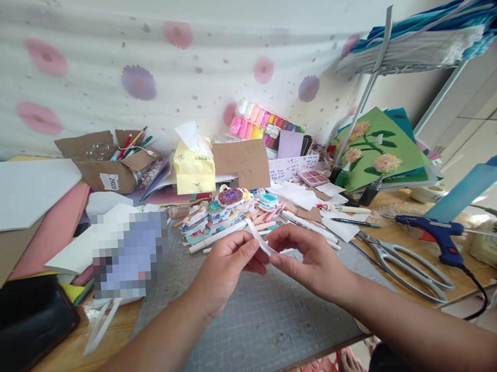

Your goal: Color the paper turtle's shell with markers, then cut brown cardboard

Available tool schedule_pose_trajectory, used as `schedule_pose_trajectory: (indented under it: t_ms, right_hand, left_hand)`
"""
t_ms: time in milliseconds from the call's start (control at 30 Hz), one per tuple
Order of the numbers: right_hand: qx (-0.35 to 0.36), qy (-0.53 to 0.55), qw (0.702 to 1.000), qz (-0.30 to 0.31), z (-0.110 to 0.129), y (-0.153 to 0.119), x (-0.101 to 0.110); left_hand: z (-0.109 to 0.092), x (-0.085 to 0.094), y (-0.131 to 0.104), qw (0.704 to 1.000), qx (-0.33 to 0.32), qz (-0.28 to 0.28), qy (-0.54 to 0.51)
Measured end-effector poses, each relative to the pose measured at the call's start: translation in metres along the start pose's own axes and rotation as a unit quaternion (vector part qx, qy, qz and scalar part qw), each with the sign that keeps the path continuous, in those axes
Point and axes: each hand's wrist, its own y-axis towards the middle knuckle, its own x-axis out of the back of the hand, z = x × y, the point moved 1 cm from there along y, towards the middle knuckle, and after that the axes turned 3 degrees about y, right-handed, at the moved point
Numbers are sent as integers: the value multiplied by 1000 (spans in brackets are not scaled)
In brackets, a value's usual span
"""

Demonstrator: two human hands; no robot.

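Evidently, the thing being handled is a narrow white strip (264, 245), held up above the grey cutting mat (256, 330) on the worktop (125, 325), in front of a heap of paper cut-outs (230, 206). The left hand (225, 265) pinches it between thumb and fingers partway along, leaving a short end poking up and away. The right hand (314, 260) is curled, its thumb and forefinger closed lightly on the lower end. The strip looks like paper or something similar, though its material cannot be confirmed. It should be very light and fairly limp, unlikely to slip from dry fingertips but easy to crease or tear; a gentle pinch near each end would suit it best.

As for writing, the cardboard box (95, 174) bears a white label (109, 182) with large digits, turned and hard to read surely. The yellow tissue pack (193, 172) carries dark printed characters, apparently upside down. Inverted handwriting marks the brown cardboard piece (251, 158), and rows of handwritten figures cover the white card (295, 167), too small to read with confidence. No brand name is legible.
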Motion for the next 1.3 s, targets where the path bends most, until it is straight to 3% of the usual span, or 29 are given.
schedule_pose_trajectory:
  t_ms: [133,533,1300]
  right_hand:
    - [-43,39,998,-23,-7,1,-3]
    - [-15,76,997,19,-2,-2,-7]
    - [-82,142,986,-38,-8,1,-7]
  left_hand:
    - [-2,-1,1,1000,-9,16,7]
    - [-1,2,2,999,-18,7,36]
    - [0,1,4,1000,-19,-2,24]
